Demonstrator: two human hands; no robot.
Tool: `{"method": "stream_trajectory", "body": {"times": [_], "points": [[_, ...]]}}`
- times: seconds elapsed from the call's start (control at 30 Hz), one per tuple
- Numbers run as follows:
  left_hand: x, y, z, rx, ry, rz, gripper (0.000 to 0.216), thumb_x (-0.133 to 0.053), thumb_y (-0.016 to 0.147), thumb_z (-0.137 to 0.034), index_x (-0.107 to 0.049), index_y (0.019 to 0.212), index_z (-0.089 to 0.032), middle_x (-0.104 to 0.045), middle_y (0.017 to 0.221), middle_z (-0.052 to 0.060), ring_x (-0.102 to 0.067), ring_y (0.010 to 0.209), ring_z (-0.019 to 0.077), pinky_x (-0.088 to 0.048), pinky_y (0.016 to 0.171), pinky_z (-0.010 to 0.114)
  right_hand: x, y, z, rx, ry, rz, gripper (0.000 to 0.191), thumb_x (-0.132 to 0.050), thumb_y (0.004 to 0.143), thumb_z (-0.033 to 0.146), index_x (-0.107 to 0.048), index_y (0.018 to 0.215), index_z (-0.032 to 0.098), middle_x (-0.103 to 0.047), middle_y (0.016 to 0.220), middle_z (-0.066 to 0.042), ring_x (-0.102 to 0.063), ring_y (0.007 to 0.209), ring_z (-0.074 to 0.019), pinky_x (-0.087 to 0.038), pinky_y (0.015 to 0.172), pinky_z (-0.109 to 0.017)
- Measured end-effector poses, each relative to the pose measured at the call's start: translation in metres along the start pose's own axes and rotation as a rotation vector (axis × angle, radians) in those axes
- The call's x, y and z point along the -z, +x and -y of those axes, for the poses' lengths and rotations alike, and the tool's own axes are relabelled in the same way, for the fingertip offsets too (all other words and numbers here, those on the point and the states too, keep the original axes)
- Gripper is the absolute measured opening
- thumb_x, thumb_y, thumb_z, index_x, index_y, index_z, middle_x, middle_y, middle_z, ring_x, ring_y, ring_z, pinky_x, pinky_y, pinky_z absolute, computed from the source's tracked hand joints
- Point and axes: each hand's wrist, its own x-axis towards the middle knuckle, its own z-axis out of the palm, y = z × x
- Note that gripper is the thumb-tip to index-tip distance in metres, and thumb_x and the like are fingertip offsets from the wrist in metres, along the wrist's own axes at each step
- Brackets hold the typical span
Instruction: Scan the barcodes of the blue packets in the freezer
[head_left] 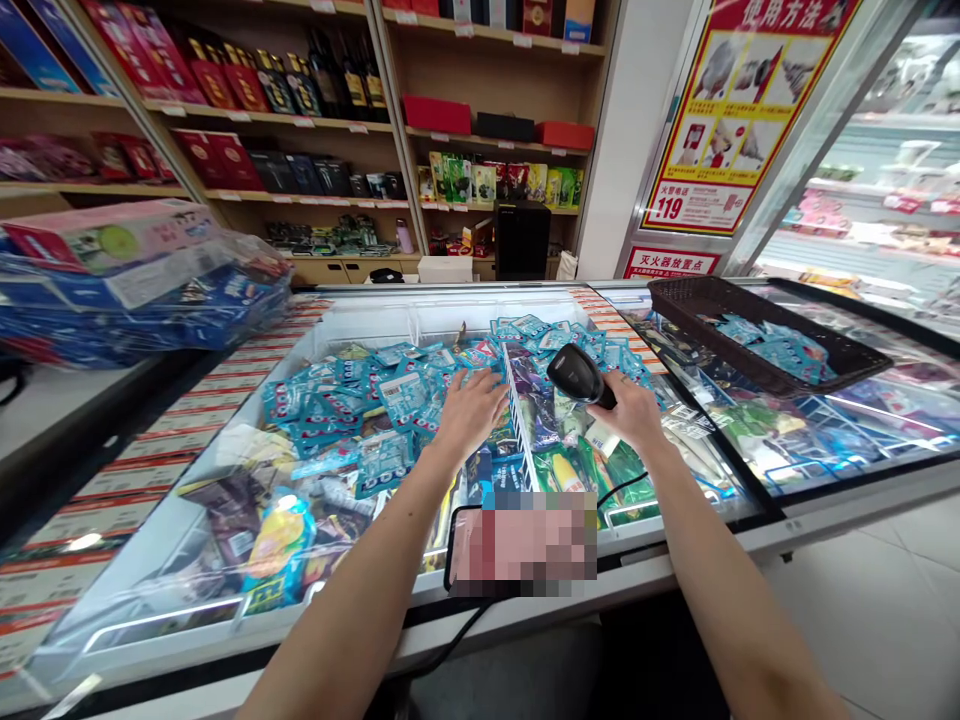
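Observation:
My right hand (631, 408) is wrapped round the handle of a black barcode scanner (573, 374), whose head points to the left. A black cable runs down from near this hand. My left hand (472, 408) lies palm down, fingers stretched out, over the pile of small blue packets (405, 396); its fingertips are near a white wire divider (517, 410). Whether it touches a packet is hard to tell. More blue packets (551, 340) lie beyond the scanner. A phone (459, 560) with a blurred screen rests on the freezer's near edge between my forearms.
The chest freezer (360, 320) holds bagged goods under and around the packets. A brown basket (757, 350) with blue packets stands on the right. Plastic-wrapped boxes (135, 290) are stacked at the left. Behind are shelves (277, 118) with bottles and boxes.

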Motion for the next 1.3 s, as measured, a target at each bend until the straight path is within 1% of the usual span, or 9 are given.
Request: {"method": "stream_trajectory", "body": {"times": [0.13, 0.3, 0.5, 0.63, 0.73, 1.03, 1.1, 1.17, 1.3], "points": [[-0.01, -0.002, 0.005, 0.058, 0.021, 0.047, 0.034, -0.038, 0.085, -0.016, -0.059, 0.111, -0.024, -0.063, 0.112, 0.007, -0.056, 0.104, 0.0224, -0.028, 0.1, 0.046, 0.001, -0.001, -0.002, -0.006, -0.02, -0.017, 0.037, -0.058, 0.075, 0.042, -0.056, 0.105, 0.019, -0.065, 0.091, -0.005, -0.061, 0.079, -0.0197, -0.038, 0.06, -0.026], [-0.008, -0.003, 0.01, 0.118, 0.098, -0.014, 0.035, -0.038, 0.081, -0.01, -0.061, 0.106, -0.018, -0.063, 0.107, 0.012, -0.057, 0.103, 0.0246, -0.026, 0.103, 0.047, 0.013, 0.004, -0.006, 0.021, -0.065, -0.026, 0.039, -0.057, 0.076, 0.044, -0.056, 0.106, 0.019, -0.064, 0.094, -0.006, -0.06, 0.078, -0.0195, -0.037, 0.059, -0.026], [-0.01, 0.004, -0.009, -0.042, 0.016, -0.064, 0.031, -0.039, 0.086, -0.019, -0.057, 0.111, -0.02, -0.061, 0.112, 0.01, -0.056, 0.106, 0.0225, -0.028, 0.103, 0.046, 0.027, 0.004, -0.022, -0.019, -0.114, -0.042, 0.039, -0.056, 0.077, 0.045, -0.057, 0.105, 0.018, -0.064, 0.089, -0.006, -0.059, 0.075, -0.0201, -0.035, 0.059, -0.027], [-0.013, 0.008, -0.021, -0.146, -0.086, -0.031, 0.032, -0.034, 0.091, -0.025, -0.056, 0.113, -0.02, -0.062, 0.11, 0.009, -0.057, 0.103, 0.02, -0.032, 0.101, 0.044, 0.022, -0.006, -0.035, -0.104, -0.124, -0.067, 0.039, -0.055, 0.077, 0.045, -0.057, 0.105, 0.018, -0.064, 0.09, -0.006, -0.059, 0.075, -0.0203, -0.034, 0.057, -0.027], [-0.014, 0.012, -0.026, -0.228, -0.144, 0.015, 0.034, -0.033, 0.092, -0.028, -0.053, 0.119, -0.021, -0.06, 0.117, 0.007, -0.054, 0.109, 0.0189, -0.034, 0.101, 0.042, 0.016, -0.01, -0.04, -0.179, -0.119, -0.092, 0.038, -0.055, 0.076, 0.045, -0.057, 0.105, 0.019, -0.064, 0.089, -0.005, -0.058, 0.075, -0.0204, -0.034, 0.058, -0.027], [-0.03, 0.041, -0.044, -0.333, -0.251, 0.172, 0.05, -0.029, 0.093, -0.041, -0.026, 0.14, -0.026, -0.032, 0.146, 0.003, -0.028, 0.134, 0.0161, -0.029, 0.106, 0.036, 0.012, -0.009, -0.044, -0.117, -0.071, -0.051, 0.037, -0.057, 0.074, 0.044, -0.059, 0.102, 0.02, -0.064, 0.086, -0.005, -0.059, 0.076, -0.0201, -0.035, 0.059, -0.026], [-0.033, 0.047, -0.048, -0.35, -0.261, 0.181, 0.049, -0.028, 0.093, -0.043, -0.03, 0.139, -0.026, -0.035, 0.144, 0.003, -0.029, 0.134, 0.0166, -0.028, 0.106, 0.036, 0.013, -0.009, -0.046, -0.115, -0.064, -0.057, 0.037, -0.057, 0.074, 0.044, -0.058, 0.102, 0.02, -0.064, 0.087, -0.005, -0.059, 0.077, -0.0204, -0.035, 0.059, -0.026], [-0.034, 0.05, -0.048, -0.363, -0.282, 0.177, 0.044, -0.028, 0.093, -0.042, -0.04, 0.133, -0.027, -0.046, 0.137, 0.003, -0.036, 0.129, 0.0169, -0.029, 0.104, 0.037, 0.014, -0.009, -0.049, -0.134, -0.065, -0.071, 0.037, -0.056, 0.075, 0.044, -0.058, 0.102, 0.018, -0.064, 0.086, -0.006, -0.059, 0.078, -0.0212, -0.036, 0.059, -0.026], [-0.028, 0.044, -0.04, -0.314, -0.308, 0.121, 0.036, -0.03, 0.093, -0.038, -0.059, 0.112, -0.025, -0.063, 0.11, 0.005, -0.053, 0.105, 0.0183, -0.037, 0.092, 0.037, 0.018, -0.008, -0.052, -0.186, -0.081, -0.116, 0.038, -0.055, 0.076, 0.044, -0.057, 0.103, 0.018, -0.063, 0.087, -0.007, -0.058, 0.076, -0.0217, -0.037, 0.059, -0.027]]}}
